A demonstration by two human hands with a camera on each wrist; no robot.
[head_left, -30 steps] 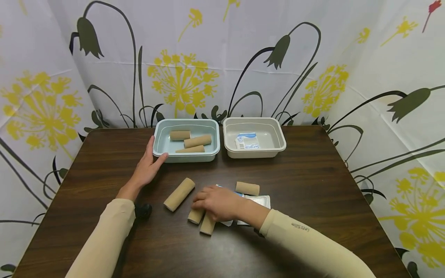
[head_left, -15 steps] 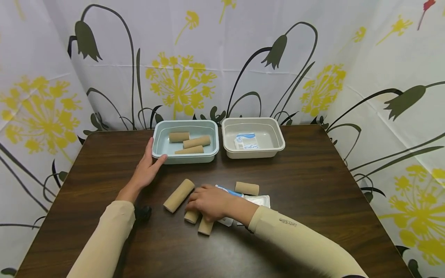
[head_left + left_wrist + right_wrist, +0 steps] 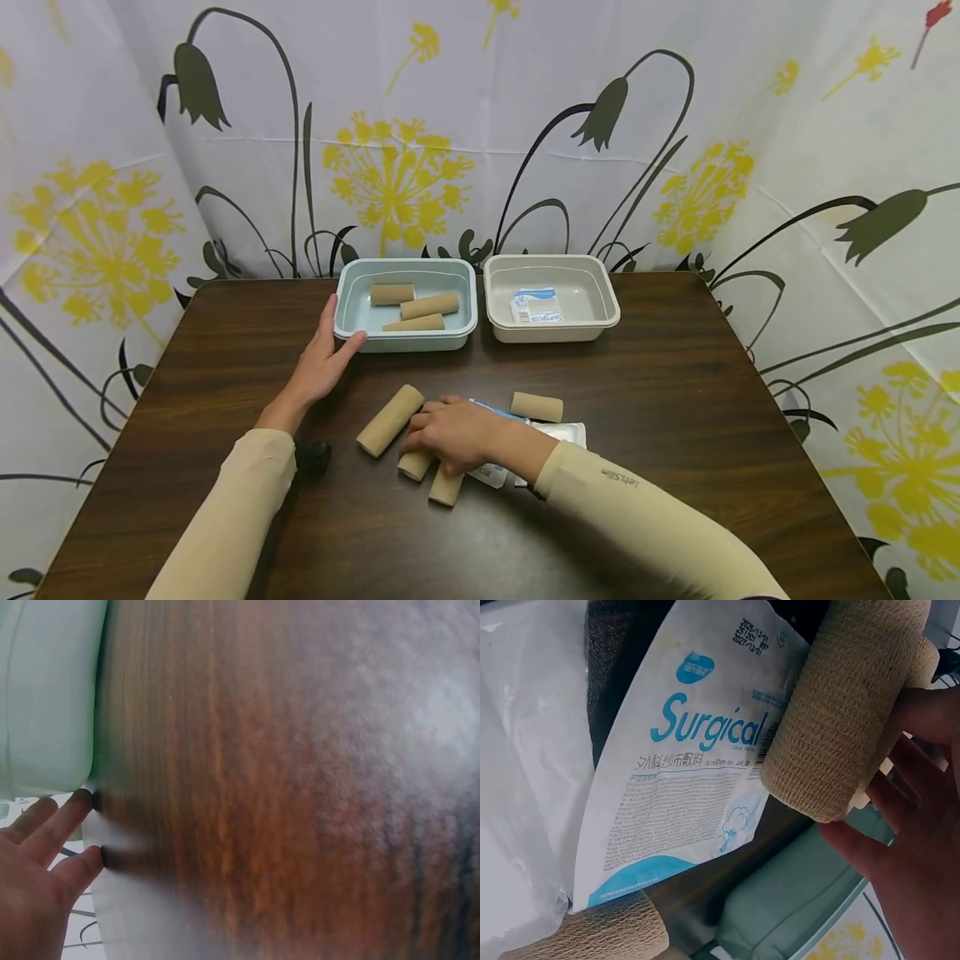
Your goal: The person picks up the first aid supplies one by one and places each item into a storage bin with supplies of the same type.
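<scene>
My left hand [image 3: 318,367] rests at the left front corner of a pale blue tray [image 3: 408,342], fingers extended along its side and thumb on the front rim. Several tan bandage rolls [image 3: 429,306] lie in that tray. My right hand [image 3: 459,435] is curled over a bandage roll [image 3: 415,467] on the table, its fingertips partly hidden. Another bandage roll [image 3: 446,490] lies under the palm, large in the right wrist view. Beneath that hand is a white and blue "Surgical" gauze packet [image 3: 682,765], beside a white packet [image 3: 525,765].
A loose bandage roll [image 3: 390,421] lies left of the right hand, and another bandage roll [image 3: 537,407] behind the packets. An off-white tray [image 3: 552,333] holds a Surgical packet [image 3: 537,306]. A small black object [image 3: 312,457] sits by the left wrist. Floral curtain [image 3: 480,125] stands behind the table.
The right hand has shifted slightly left, and the bandage roll under its fingers has moved a little left with it. The left hand has stayed at the blue tray.
</scene>
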